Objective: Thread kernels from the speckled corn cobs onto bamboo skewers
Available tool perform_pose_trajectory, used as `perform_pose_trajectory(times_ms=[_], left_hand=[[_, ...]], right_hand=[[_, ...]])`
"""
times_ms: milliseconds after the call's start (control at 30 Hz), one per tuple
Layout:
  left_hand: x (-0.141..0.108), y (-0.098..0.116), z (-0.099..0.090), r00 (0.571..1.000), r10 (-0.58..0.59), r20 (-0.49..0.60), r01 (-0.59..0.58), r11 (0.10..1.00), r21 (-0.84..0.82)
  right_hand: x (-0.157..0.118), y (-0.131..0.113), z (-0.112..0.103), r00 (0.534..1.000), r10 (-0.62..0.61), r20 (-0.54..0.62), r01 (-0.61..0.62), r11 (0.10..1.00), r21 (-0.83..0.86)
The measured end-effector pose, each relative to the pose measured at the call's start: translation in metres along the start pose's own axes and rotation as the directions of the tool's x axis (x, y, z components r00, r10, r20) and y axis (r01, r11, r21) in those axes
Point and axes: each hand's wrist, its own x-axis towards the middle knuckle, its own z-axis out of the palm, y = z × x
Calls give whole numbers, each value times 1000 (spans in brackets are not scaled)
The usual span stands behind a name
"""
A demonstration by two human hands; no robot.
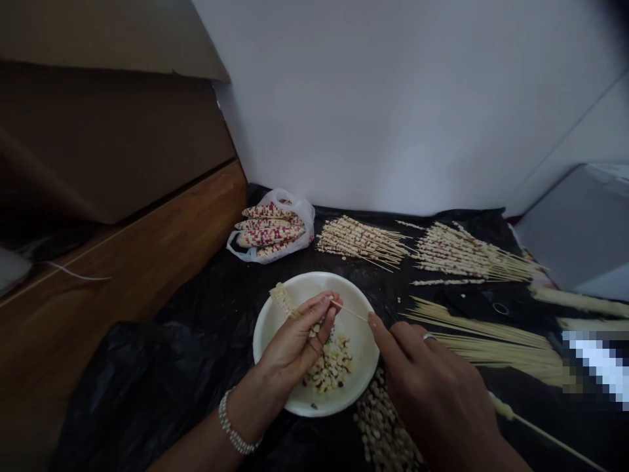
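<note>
Over a white bowl (366, 367), my left hand (299, 337) is closed, pinching a corn kernel (331, 299) between thumb and fingertips, with more kernels cupped in the palm. My right hand (422, 367), wearing a ring, grips a thin wooden skewer (351, 311) whose tip meets the pinched kernel. Loose corn kernels (337, 367) lie in the bowl. A stripped corn cob piece (281, 299) rests at the bowl's far left side, partly behind my left hand. More loose kernels (383, 419) are spread on the black sheet below the bowl, partly hidden by my right arm.
A plastic bag (305, 216) holds several corn cobs (270, 233). Two piles of kernel-threaded skewers (361, 239) lie along the white wall (393, 98). Bare skewers (501, 344) lie at right. A wooden board (147, 262) edges the black plastic sheet (196, 367) on the left.
</note>
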Motion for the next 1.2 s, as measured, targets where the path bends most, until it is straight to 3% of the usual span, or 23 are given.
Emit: perform_pose_trajectory(times_ms=[267, 500, 800, 1000, 1200], left_hand=[[0, -2, -1, 999, -23, 45, 25, 999, -41], [-1, -1, 0, 987, -156, 40, 160, 981, -107], [-4, -3, 9, 994, -107, -38, 105, 994, -42], [-3, -15, 3, 992, -118, 49, 115, 992, 54], [-2, -10, 1, 965, -229, 128, 234, 972, -22]], right_hand=[[0, -1, 0, 1000, -18, 1, 18, 1000, 14], [1, 0, 0, 999, -6, -34, 6, 1000, -7], [-1, -5, 5, 1000, -1, -15, 1, 1000, 21], [-1, -8, 14, 1000, -17, 19, 16, 999, 43], [0, 4, 14, 997, 36, 63, -39, 998, 53]])
